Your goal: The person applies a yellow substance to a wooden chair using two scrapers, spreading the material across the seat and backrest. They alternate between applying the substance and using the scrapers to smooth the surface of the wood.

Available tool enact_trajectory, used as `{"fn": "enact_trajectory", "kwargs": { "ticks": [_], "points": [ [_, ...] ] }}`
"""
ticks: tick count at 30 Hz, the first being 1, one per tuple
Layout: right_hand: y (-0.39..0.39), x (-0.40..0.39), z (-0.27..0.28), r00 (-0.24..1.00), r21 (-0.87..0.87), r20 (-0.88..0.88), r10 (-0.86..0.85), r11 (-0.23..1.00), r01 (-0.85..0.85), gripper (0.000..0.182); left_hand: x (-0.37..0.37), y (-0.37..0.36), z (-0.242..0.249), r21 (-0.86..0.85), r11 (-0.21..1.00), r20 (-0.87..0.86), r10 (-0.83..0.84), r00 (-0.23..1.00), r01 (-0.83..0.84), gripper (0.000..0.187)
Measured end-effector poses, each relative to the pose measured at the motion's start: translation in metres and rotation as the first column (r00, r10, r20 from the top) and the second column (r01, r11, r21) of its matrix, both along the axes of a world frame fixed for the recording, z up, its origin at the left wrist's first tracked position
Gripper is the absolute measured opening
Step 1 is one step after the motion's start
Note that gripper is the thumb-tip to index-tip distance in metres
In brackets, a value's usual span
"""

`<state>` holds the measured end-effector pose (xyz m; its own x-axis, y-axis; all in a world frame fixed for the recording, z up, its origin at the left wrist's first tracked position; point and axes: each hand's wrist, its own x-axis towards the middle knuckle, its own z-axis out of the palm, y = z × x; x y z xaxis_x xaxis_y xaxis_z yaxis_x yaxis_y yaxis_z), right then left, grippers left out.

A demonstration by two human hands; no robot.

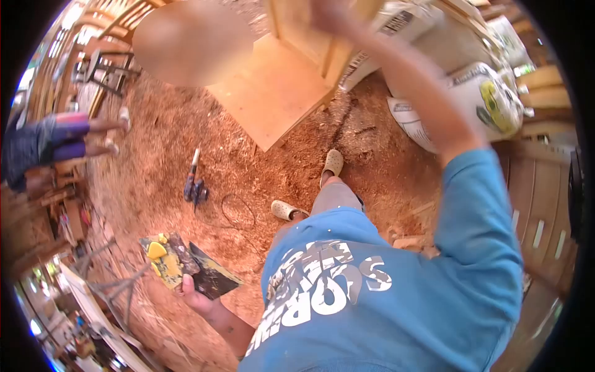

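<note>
My left hand (197,296) grips a putty board (176,259), a stained flat piece carrying lumps of yellow paste (156,250). A dark flat plate (211,273) with yellowish smears sits against it, beside my thumb. My right arm reaches up and forward to a pale wooden piece of furniture (304,28) with upright panels and a broad flat panel (273,93). Motion smears my right hand (331,15) at its upper part, so its fingers and anything in them cannot be made out.
A corded power tool (195,188) lies on the sawdust-covered ground, its cable (238,211) looping toward my feet. Printed sacks (477,105) are piled at the right. Another person (56,142) stands at the left, near a dark stool frame (108,69). Wooden boards (542,204) are at the right.
</note>
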<state>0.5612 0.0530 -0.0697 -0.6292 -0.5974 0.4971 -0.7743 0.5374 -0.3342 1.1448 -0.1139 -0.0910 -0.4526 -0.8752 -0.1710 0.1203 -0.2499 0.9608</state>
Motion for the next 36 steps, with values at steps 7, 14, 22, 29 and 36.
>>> {"fn": "enact_trajectory", "kwargs": {
  "ticks": [7,14,22,29,36],
  "points": [
    [0.237,0.408,-0.342,0.387,0.285,0.776,-0.498,0.824,0.489,0.051,-0.07,-0.041,0.016,-0.014,0.906,-0.058,-0.423,0.904,0.423,0.043],
    [0.323,0.573,-0.322,-0.302,0.274,0.953,0.022,0.365,0.89,0.054,-0.129,-0.012,0.007,-0.02,0.781,-0.13,-0.621,0.773,0.624,0.04],
    [0.135,0.371,-0.073,0.068,-0.579,0.801,0.595,0.739,0.345,0.081,-0.145,0.0,-0.005,-0.005,0.636,-0.06,-0.771,0.634,0.772,0.029],
    [0.01,0.307,-0.054,-0.084,-0.555,0.793,0.604,0.772,0.31,0.046,-0.178,-0.017,-0.016,0.07,0.564,-0.124,-0.813,0.568,0.823,0.024],
    [-0.028,0.213,-0.085,0.008,-0.402,0.757,0.654,0.456,0.794,0.028,-0.255,-0.059,-0.053,0.284,0.48,0.144,-0.877,0.458,0.83,0.042]
  ]
}}
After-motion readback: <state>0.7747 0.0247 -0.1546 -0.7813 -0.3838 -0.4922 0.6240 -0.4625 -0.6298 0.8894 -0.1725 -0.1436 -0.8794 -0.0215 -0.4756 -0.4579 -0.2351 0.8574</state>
